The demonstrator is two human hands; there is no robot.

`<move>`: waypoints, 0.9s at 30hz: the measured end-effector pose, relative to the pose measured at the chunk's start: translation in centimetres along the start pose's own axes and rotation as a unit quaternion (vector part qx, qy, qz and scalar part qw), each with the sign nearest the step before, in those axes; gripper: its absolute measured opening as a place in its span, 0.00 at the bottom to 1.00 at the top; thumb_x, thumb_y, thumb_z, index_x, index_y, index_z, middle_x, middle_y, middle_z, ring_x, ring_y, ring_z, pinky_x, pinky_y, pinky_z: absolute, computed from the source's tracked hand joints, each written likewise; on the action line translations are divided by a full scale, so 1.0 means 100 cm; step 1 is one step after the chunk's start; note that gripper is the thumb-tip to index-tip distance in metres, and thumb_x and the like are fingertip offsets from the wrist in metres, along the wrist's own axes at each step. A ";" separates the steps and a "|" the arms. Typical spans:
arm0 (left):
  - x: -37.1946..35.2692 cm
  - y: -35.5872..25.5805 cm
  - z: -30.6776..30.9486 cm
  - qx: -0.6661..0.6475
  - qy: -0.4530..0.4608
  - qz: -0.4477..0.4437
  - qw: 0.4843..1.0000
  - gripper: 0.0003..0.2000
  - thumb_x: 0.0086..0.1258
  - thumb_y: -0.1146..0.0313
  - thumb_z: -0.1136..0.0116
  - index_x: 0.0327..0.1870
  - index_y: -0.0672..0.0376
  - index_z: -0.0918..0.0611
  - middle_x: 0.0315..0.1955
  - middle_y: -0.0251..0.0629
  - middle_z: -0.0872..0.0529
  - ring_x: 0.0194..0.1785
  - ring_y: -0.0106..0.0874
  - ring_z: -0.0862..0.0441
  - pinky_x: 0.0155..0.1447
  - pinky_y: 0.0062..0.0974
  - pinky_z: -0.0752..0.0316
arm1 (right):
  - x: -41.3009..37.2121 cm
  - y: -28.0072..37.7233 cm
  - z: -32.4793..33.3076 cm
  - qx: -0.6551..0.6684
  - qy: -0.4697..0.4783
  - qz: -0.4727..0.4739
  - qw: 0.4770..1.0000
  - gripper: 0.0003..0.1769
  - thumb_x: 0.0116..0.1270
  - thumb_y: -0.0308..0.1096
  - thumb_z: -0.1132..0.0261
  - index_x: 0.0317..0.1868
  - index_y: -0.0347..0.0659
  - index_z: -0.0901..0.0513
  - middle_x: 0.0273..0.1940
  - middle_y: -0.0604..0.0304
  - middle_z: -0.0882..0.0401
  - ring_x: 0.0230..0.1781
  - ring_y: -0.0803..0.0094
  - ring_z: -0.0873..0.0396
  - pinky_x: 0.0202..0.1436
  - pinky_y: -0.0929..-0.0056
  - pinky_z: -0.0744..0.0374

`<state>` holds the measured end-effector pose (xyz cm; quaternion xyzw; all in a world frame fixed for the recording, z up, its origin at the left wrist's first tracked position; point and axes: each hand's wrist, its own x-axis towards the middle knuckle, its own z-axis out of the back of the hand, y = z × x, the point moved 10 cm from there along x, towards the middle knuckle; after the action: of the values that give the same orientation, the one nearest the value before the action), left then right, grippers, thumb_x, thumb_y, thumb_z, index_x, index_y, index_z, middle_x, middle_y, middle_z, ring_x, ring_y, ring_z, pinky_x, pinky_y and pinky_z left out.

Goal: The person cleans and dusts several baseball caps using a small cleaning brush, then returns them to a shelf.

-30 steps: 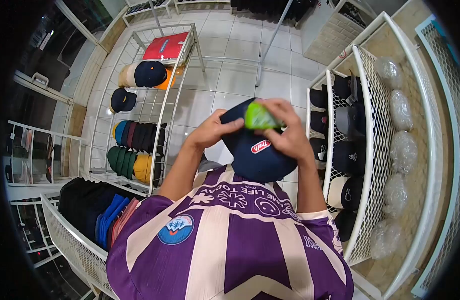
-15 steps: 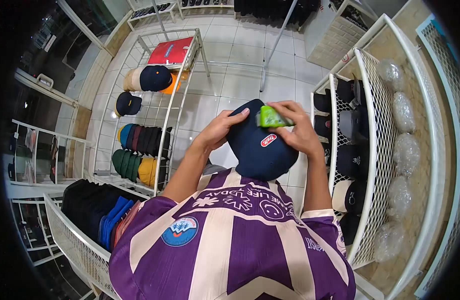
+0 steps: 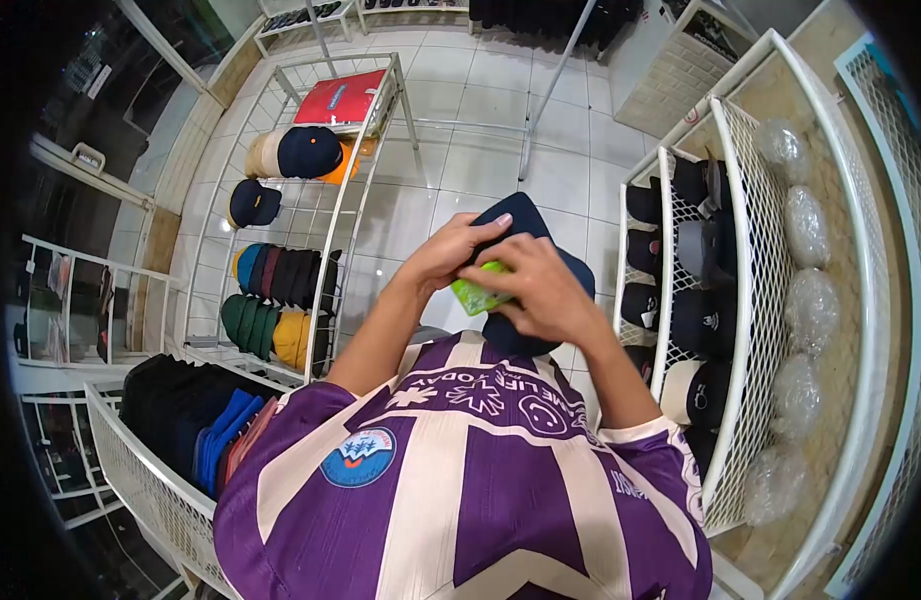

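Note:
A navy baseball cap (image 3: 529, 335) is held in front of my chest, its brim pointing away from me. My left hand (image 3: 447, 250) grips the left edge of the brim, thumb on top. In my right hand (image 3: 543, 288) is a bright green, hand-sized block that looks like a brush (image 3: 475, 296). The fingers are wrapped round it, and it lies over the left side of the cap, close to my left hand. My right hand covers much of the crown and hides the red front patch. The underside of the green block is not visible.
At the left, a white wire rack (image 3: 331, 290) holds rows of caps and a red package (image 3: 341, 98). Nearer, a mesh bin (image 3: 146, 480) contains folded dark clothes. On the right, a white mesh shelf (image 3: 746, 300) holds caps, with clear plastic-wrapped bundles (image 3: 813, 310) beyond.
My right hand has moved left and slightly down across the cap with the green block, from right of the brim to the left side. The red patch is now covered.

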<state>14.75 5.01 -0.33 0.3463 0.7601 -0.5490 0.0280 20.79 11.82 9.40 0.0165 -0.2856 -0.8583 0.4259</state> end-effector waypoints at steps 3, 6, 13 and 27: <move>-0.001 -0.005 -0.003 -0.053 0.008 -0.055 0.997 0.19 0.79 0.57 0.39 0.54 0.66 0.16 0.43 0.38 0.11 0.43 0.26 0.12 0.47 0.26 0.17 | -0.019 -0.060 0.044 0.061 -0.135 -0.083 0.985 0.36 0.50 0.29 0.23 0.64 0.48 0.16 0.58 0.55 0.19 0.60 0.54 0.25 0.67 0.57 0.28; -0.002 -0.003 0.001 -0.018 0.021 -0.050 0.998 0.19 0.78 0.59 0.38 0.57 0.68 0.17 0.45 0.40 0.11 0.46 0.26 0.12 0.51 0.26 0.18 | -0.026 -0.092 0.043 0.153 -0.176 -0.151 0.961 0.36 0.54 0.29 0.23 0.67 0.45 0.18 0.58 0.52 0.19 0.62 0.55 0.24 0.70 0.63 0.29; 0.001 -0.005 0.005 0.017 0.021 -0.083 0.996 0.16 0.73 0.66 0.32 0.54 0.70 0.16 0.42 0.38 0.10 0.44 0.25 0.14 0.51 0.25 0.19 | -0.025 -0.096 0.049 0.196 -0.253 -0.139 0.937 0.36 0.57 0.28 0.24 0.69 0.41 0.21 0.57 0.52 0.19 0.63 0.59 0.23 0.70 0.64 0.29; -0.008 -0.006 0.001 0.079 0.052 -0.127 0.987 0.14 0.72 0.67 0.31 0.53 0.66 0.14 0.40 0.33 0.10 0.41 0.22 0.15 0.48 0.23 0.20 | -0.019 -0.096 0.057 0.217 -0.246 -0.118 0.937 0.35 0.57 0.28 0.25 0.67 0.41 0.20 0.58 0.50 0.20 0.61 0.55 0.23 0.69 0.61 0.27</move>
<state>14.96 4.40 0.46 0.2767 0.7526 -0.5875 -0.1089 13.47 20.48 8.88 -0.0693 -0.5569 -0.7966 0.2245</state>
